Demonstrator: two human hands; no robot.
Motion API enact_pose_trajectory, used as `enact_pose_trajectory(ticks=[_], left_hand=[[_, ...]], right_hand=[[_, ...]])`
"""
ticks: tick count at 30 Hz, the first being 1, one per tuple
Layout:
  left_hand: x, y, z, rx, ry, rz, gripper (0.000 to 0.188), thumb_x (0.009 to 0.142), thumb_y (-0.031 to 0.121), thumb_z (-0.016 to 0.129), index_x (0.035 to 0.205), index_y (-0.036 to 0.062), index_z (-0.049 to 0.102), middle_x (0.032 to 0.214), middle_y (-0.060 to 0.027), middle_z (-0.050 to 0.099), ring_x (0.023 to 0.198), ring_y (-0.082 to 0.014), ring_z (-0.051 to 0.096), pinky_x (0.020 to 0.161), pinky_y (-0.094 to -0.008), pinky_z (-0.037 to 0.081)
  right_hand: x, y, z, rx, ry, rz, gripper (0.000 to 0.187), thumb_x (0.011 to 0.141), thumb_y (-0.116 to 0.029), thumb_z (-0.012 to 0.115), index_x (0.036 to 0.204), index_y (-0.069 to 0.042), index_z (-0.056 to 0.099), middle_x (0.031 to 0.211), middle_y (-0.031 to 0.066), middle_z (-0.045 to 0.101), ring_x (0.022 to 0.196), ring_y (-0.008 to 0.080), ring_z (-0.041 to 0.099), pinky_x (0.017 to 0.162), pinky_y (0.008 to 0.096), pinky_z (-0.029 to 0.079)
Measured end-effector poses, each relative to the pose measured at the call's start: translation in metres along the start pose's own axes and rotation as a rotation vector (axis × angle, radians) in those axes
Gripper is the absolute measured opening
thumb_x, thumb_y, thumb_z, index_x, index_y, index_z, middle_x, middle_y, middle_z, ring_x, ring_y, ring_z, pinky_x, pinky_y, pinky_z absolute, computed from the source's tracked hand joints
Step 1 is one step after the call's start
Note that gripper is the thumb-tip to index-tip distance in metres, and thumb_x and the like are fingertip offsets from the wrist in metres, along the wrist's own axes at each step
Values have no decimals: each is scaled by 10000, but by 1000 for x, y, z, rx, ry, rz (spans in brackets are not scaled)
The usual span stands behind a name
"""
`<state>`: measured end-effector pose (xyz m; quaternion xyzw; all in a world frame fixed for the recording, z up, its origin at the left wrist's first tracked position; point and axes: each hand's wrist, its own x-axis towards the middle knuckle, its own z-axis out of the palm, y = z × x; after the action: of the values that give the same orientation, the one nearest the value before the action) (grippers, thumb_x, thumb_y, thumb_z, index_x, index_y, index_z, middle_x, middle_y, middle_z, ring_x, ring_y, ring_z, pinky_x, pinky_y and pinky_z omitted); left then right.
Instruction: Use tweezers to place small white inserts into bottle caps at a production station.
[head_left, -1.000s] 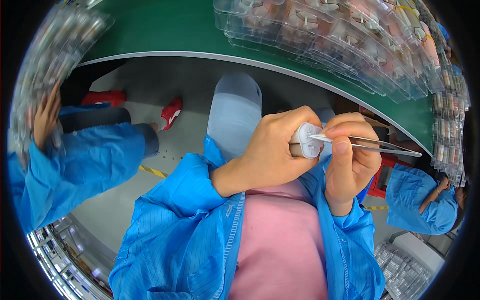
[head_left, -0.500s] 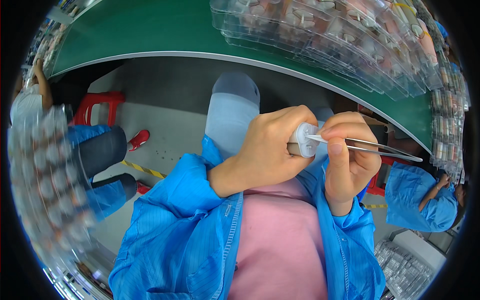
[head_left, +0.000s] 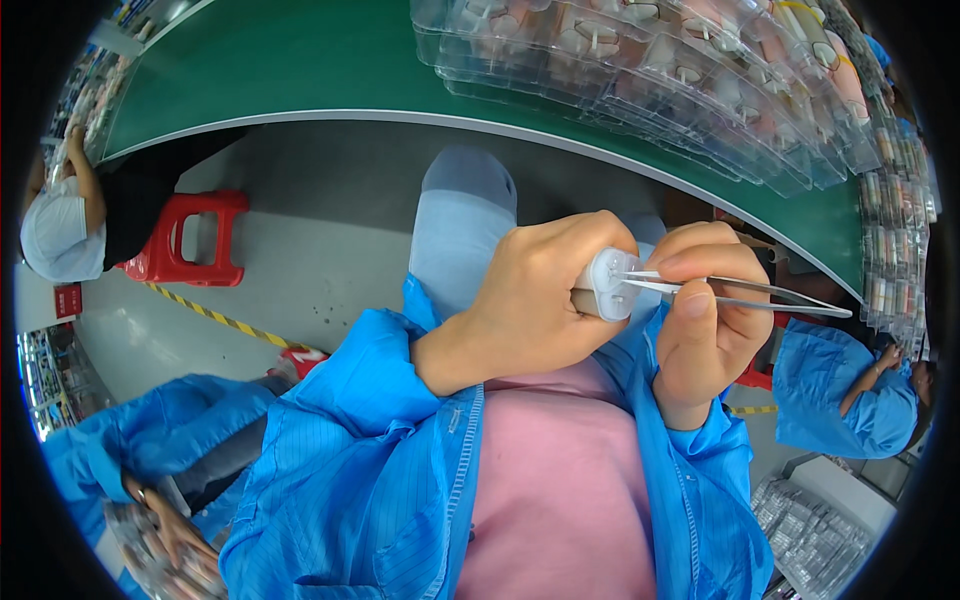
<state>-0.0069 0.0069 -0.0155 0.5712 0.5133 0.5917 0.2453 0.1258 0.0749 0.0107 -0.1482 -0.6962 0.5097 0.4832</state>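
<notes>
My left hand [head_left: 535, 290] is closed round a small beige tube whose white rounded end [head_left: 612, 285] faces right. Small holes or marks show in that white end; most of the tube's body is hidden in my fingers. With my right hand [head_left: 708, 320] I pinch metal tweezers [head_left: 785, 300] between thumb and fingers. Their points are slightly apart and lie at the white end, but I cannot tell whether they touch it. Both hands are held over my lap.
On the green table [head_left: 300, 60] ahead, stacked clear plastic trays [head_left: 640, 90] hold similar pieces. A red stool [head_left: 200, 240] stands at left. A co-worker in a blue coat [head_left: 150, 430] carries a tray at lower left; another co-worker [head_left: 835, 385] sits at right.
The tweezers have drawn slightly right, and their points have spread apart. My left hand stays nearly still. The co-worker with the trays has moved from the left toward the lower left.
</notes>
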Motion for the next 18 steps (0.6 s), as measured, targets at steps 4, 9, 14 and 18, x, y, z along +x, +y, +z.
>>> enact_pose_trajectory(ticks=[4,9,14,18], left_hand=[[0,-1,-1,-9,-2,-6,249,636,-1,735,830,14,579,691,-80,605,584,-136,594,494,-250,421],[1,-1,-1,-4,-1,-1,253,635,16,744,824,19,576,687,-78,603,586,-140,597,494,-252,424],[1,-2,0,-6,3,-9,253,618,34,717,813,32,556,691,-108,584,591,-254,594,497,-320,437],[2,-2,-1,-8,0,9,261,625,15,746,821,21,574,686,-82,602,585,-148,599,493,-257,427]], right_hand=[[0,3,3,16,46,-24,130,777,-65,660,868,26,652,827,155,624,726,183,561,631,269,438],[2,3,1,-90,-16,-98,128,754,-55,674,856,20,655,815,151,631,692,187,565,599,269,437],[3,2,-1,-118,-52,-93,130,740,-50,683,847,19,655,811,145,636,681,186,570,594,264,438],[4,3,-2,-98,-57,-98,126,743,-44,681,850,17,655,814,144,638,681,182,569,595,262,438]])
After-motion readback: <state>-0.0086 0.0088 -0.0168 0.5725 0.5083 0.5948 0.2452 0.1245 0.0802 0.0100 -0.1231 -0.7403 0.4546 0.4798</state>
